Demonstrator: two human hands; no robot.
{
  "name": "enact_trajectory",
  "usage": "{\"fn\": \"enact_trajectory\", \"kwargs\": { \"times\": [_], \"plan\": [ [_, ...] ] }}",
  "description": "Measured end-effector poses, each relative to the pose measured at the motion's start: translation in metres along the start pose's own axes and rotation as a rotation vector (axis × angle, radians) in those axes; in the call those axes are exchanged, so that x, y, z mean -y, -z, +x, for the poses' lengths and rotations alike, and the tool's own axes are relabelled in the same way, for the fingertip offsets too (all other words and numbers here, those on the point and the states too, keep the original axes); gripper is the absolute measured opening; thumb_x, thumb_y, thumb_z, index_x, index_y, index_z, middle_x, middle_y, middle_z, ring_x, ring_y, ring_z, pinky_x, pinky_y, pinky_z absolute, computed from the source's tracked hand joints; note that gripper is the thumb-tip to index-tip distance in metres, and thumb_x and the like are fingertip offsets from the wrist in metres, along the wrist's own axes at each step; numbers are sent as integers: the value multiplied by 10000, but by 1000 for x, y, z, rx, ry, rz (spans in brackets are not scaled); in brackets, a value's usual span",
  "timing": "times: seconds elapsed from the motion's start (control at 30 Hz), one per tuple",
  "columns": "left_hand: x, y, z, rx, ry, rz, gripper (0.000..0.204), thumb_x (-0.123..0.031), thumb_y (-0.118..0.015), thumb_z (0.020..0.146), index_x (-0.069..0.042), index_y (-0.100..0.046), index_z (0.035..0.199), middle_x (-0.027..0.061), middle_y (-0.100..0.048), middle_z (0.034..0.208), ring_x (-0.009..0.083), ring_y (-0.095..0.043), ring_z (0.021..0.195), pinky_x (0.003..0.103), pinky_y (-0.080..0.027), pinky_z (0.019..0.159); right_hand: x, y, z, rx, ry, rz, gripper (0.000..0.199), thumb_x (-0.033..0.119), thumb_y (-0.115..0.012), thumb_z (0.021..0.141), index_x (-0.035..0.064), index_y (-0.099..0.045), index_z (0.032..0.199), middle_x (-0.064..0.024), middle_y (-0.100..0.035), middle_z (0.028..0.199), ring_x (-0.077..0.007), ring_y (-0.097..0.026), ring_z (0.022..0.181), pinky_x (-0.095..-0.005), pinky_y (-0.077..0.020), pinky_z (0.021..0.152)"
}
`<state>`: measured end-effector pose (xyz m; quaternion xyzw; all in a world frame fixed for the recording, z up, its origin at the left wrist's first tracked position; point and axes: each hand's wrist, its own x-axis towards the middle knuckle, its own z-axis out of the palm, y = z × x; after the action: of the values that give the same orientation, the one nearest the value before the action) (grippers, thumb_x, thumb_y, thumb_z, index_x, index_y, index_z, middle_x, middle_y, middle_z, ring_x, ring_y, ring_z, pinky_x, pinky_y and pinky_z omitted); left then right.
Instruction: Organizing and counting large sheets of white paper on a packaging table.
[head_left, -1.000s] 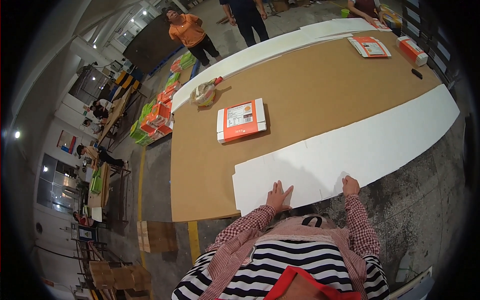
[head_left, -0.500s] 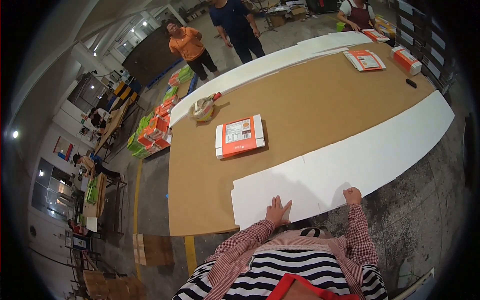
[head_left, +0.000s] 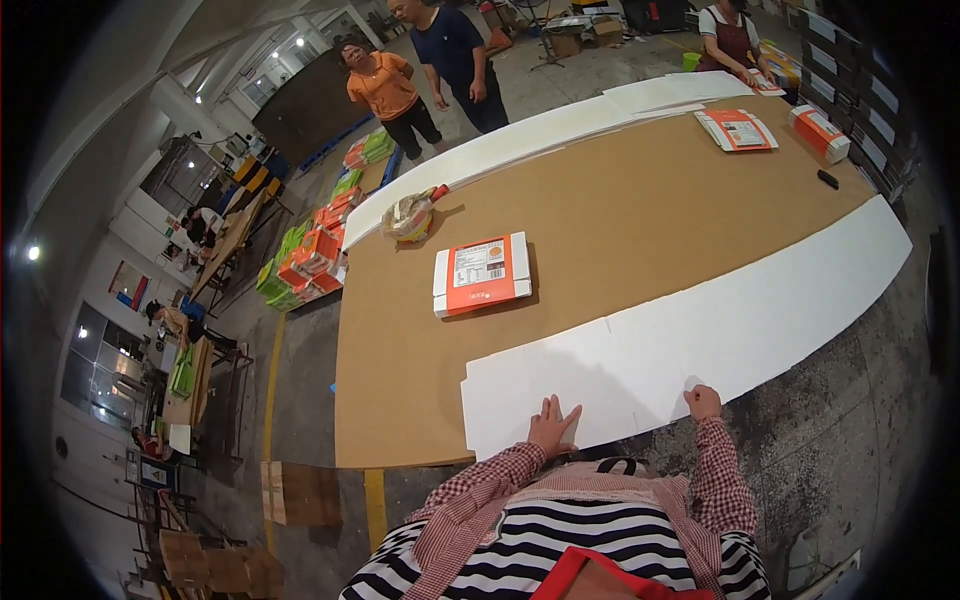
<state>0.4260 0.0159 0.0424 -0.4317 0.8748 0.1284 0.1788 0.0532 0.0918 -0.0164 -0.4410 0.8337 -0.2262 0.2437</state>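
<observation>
A long white cardboard sheet (head_left: 640, 350) lies along the near edge of the brown-topped table (head_left: 400, 370). My left hand (head_left: 550, 428) rests on the sheet's near left part, fingers spread and nothing in it. Further right, by the sheet's near edge, my right hand (head_left: 703, 401) is closed with its knuckles up. What its fingers may hold is hidden. Beyond the sheet, apart from both hands, a flat orange-and-white carton (head_left: 483, 274) lies on the brown surface.
A plastic bag (head_left: 408, 217) sits at the table's far left. More white sheeting (head_left: 560, 135) lines the far edge. At far right are an orange-and-white carton (head_left: 736, 130), a boxed carton (head_left: 820, 134) and a small black object (head_left: 828, 179). Co-workers stand beyond; orange and green stacks (head_left: 310, 255) stand left.
The whole view has shifted slightly. My hands keep nearly the same places on the white sheet. At far right, a co-worker's hands have come together over a carton.
</observation>
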Motion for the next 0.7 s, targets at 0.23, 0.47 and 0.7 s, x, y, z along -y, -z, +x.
{"fn": "enact_trajectory", "kwargs": {
  "times": [0.23, 0.47, 0.7],
  "plan": [
    [-3, -9, -6, 2, -2, -39, 1073, -497, -799, 638, -351, -169, 1494, 313, -93, 1511, 474, -155, 1394, 575, -344, 1002, -14, -10, -8, -15, 30, -1, 335, 317, -659, 844, 4, -606, 737, -167, -612, 713, -314, -591, 686, -424, -460, 652],
    [3, 1, 15, -39, -7, -3, 1050, -506, -801, 642, -320, -213, 1492, 298, -93, 1519, 455, -160, 1400, 566, -342, 999, -14, -15, 9, -108, 89, 85, 276, 295, -610, 815, 23, -611, 771, -182, -609, 758, -350, -591, 719, -453, -443, 638],
    [-6, -4, 18, 16, -20, 27, 1045, -505, -792, 672, -336, -175, 1500, 279, -71, 1531, 434, -138, 1413, 544, -336, 1004, -1, 0, -6, -75, -50, 78, 233, 254, -609, 860, 30, -601, 796, -143, -616, 744, -312, -595, 687, -414, -457, 611]
  ]
}}
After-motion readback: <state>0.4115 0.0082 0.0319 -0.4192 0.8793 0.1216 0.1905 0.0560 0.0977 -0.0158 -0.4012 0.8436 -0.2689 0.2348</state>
